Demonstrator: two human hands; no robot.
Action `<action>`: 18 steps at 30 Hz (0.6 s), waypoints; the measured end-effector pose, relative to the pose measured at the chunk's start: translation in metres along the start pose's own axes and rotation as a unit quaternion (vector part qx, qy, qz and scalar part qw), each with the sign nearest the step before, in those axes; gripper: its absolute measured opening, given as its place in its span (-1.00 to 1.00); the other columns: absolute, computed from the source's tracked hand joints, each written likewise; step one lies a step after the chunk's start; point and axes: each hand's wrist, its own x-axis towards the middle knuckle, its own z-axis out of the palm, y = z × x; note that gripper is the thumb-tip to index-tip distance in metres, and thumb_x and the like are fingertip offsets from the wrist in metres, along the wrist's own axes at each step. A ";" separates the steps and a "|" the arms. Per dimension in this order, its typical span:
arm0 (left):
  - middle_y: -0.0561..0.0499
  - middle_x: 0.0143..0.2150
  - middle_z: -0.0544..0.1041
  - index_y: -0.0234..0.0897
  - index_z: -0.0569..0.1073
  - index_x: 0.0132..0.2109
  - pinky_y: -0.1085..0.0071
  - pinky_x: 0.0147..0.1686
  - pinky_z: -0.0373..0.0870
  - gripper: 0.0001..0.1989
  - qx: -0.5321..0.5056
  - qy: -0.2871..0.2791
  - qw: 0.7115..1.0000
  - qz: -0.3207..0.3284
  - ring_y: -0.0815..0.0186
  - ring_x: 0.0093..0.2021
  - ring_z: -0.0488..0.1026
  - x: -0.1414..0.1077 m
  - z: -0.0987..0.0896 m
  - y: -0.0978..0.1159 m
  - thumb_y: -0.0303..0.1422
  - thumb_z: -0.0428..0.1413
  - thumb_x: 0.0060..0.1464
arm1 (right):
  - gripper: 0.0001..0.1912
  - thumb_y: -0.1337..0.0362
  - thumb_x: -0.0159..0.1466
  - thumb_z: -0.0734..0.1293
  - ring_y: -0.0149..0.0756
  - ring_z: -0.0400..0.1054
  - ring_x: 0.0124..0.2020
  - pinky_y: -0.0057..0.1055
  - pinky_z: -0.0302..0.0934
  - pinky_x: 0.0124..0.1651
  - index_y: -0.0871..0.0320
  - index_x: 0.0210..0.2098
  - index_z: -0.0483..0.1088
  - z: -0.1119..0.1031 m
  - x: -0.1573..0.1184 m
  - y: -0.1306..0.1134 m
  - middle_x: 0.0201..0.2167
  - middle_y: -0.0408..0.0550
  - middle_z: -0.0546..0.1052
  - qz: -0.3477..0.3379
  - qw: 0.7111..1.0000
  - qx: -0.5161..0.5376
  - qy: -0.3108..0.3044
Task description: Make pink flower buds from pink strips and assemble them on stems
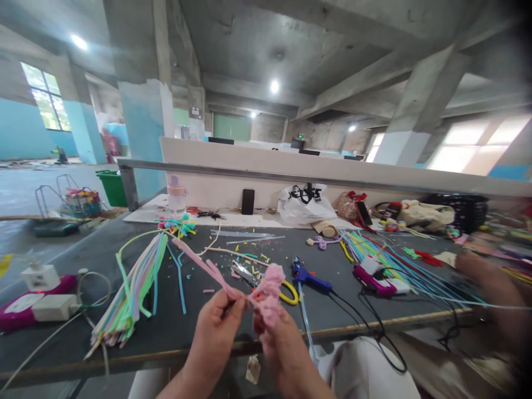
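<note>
Low over the table's front edge, my left hand [220, 327] pinches pink pipe cleaners [203, 264] whose loose ends stretch up and to the left. Beside it my right hand [282, 343] is closed around a bunched, fluffy pink pipe-cleaner piece [272, 282]. The two pink parts meet between my fingertips; how they join there is hidden. Just beyond my hands lie scissors with yellow handles [290, 293], partly covered by the pink piece. A blue hot glue gun [310, 277] rests to the right of them.
Pipe-cleaner bundles lie at left [135, 282] and right [374, 255]. Power strips [380, 281] with cables flank the work area. Scraps litter the dark table [166, 338]. A phone [248, 201], a bottle [176, 197] and a white bag [305, 205] stand behind. Another person's blurred arm [494, 293] reaches in at right.
</note>
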 end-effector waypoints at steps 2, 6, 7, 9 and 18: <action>0.02 -0.38 0.50 -0.28 0.46 -0.32 0.43 -0.27 0.30 -0.91 0.161 0.023 0.974 0.161 0.32 -0.33 0.41 0.002 -0.006 -0.008 -0.42 0.06 0.09 | -0.75 0.17 -0.02 0.47 -0.43 0.18 -0.52 -0.51 0.12 -0.43 0.17 -0.41 0.44 0.005 -0.007 0.008 -0.53 -0.17 0.39 0.037 0.999 0.021 0.017; -0.03 -0.29 0.51 -0.27 0.44 -0.25 0.34 -0.15 0.30 -0.83 0.312 0.010 0.884 0.347 0.26 -0.23 0.41 0.002 -0.010 -0.020 -0.55 -0.02 0.11 | -0.63 0.15 -0.06 0.47 -0.31 0.31 -0.33 -0.43 0.18 -0.28 0.13 -0.26 0.45 0.012 -0.014 0.017 -0.33 -0.07 0.49 0.024 1.000 0.010 0.005; -0.04 -0.30 0.51 -0.27 0.44 -0.25 0.33 -0.16 0.31 -0.81 0.327 0.006 0.874 0.358 0.26 -0.23 0.41 0.002 -0.012 -0.020 -0.56 -0.04 0.11 | -0.62 0.12 -0.09 0.48 -0.30 0.32 -0.35 -0.43 0.18 -0.31 0.12 -0.29 0.46 0.011 -0.013 0.018 -0.35 -0.08 0.50 0.040 0.999 -0.020 -0.011; -0.04 -0.32 0.50 -0.28 0.42 -0.26 0.33 -0.17 0.32 -0.81 0.340 0.010 0.867 0.365 0.27 -0.26 0.41 0.005 -0.017 -0.018 -0.58 -0.06 0.11 | -0.63 0.14 -0.22 0.51 -0.32 0.31 -0.46 -0.45 0.16 -0.43 0.15 -0.42 0.49 0.001 -0.009 0.017 -0.47 -0.11 0.49 0.106 0.985 -0.125 -0.055; -0.05 -0.32 0.52 -0.27 0.38 -0.23 0.32 -0.13 0.33 -0.82 0.260 -0.255 0.838 0.406 0.30 -0.25 0.42 0.014 -0.036 -0.006 -0.50 -0.10 0.14 | -0.69 0.07 0.14 0.30 -0.28 0.31 -0.26 -0.45 0.16 -0.24 0.18 -0.29 0.49 -0.040 0.018 -0.075 -0.32 -0.05 0.50 -0.008 0.920 -0.383 -0.084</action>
